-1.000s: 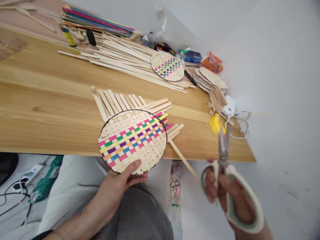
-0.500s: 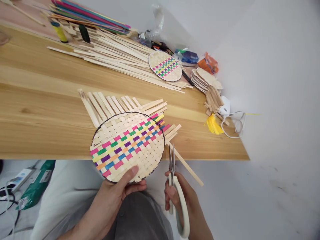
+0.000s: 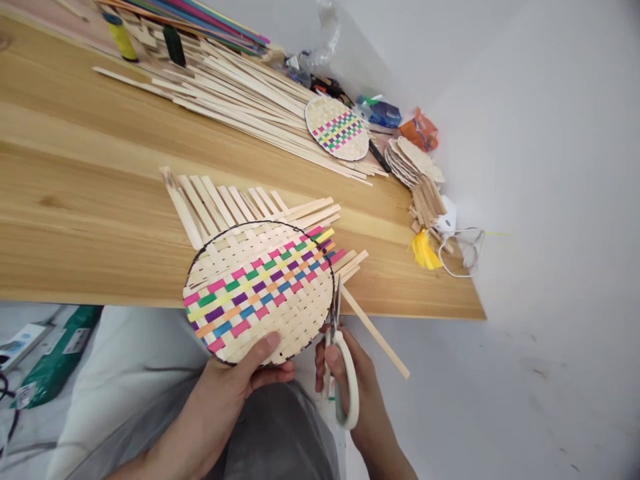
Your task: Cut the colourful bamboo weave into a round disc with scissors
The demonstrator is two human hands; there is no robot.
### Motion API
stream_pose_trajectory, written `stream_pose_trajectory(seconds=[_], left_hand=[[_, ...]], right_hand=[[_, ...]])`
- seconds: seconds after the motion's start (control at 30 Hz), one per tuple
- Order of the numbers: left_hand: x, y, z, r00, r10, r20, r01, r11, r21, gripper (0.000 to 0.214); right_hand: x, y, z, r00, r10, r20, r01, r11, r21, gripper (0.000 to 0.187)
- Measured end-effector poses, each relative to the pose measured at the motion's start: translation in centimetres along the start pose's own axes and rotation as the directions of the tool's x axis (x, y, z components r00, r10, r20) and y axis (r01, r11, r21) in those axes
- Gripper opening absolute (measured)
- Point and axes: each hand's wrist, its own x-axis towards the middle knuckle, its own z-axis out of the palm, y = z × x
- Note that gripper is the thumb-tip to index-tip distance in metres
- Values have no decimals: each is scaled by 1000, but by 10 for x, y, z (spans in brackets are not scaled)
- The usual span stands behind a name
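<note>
The left hand (image 3: pixel 235 380) grips a round woven bamboo disc (image 3: pixel 257 290) from the near edge, with the thumb laid across the weave and the fingers curled beneath. The disc has a dark bound rim and bands of pink, green, purple, yellow, orange and blue strips. It is tilted and sits over the near edge of the worktop (image 3: pixel 100 200), above the person's grey trousers (image 3: pixel 275 433). Unwoven bamboo strip ends (image 3: pixel 215 203) fan out past its rim toward the far side and the right.

The right hand (image 3: pixel 347 377) is wrapped around the cream-handled scissors (image 3: pixel 340 373), fingers through the loops, with the blades pointing far, up along the disc's right rim. The right hand is the nearer one to those right-side strip ends, and a long loose strip (image 3: pixel 375 333) runs off toward the near right just beside it. The blades look almost closed, though from this angle I can't tell whether they touch a strip.

Farther along the worktop lie a bundle of bamboo strips (image 3: pixel 240 87), a finished woven disc (image 3: pixel 337 128), a stack of discs (image 3: pixel 413 163) and a yellow tassel (image 3: pixel 425 252).
</note>
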Motion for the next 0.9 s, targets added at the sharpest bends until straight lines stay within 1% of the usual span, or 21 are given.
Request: stream_pose_trajectory(seconds=[0.13,0.27,0.5,0.73,0.9], left_hand=[[0,-4,-3,998,-3,65,2,1000,18,51],[0,-5,-2,999,10,51,-11,1000,20,53],[0,-5,-2,998,9,65,-9,1000,2,44],[-1,-5,-4,998,-6,64,6,1000,10,44],[-1,-5,-3,998,-13,62,11,1000,29,46]], right_hand=[[5,2,3,1000,1,-10,-1,999,50,52],[6,5,6,999,-36,-27,37,997,65,48],[5,8,7,999,-8,-35,12,992,122,48],[6,4,8,999,-29,-26,31,996,82,45],[5,-1,9,999,-21,-27,23,997,69,44]])
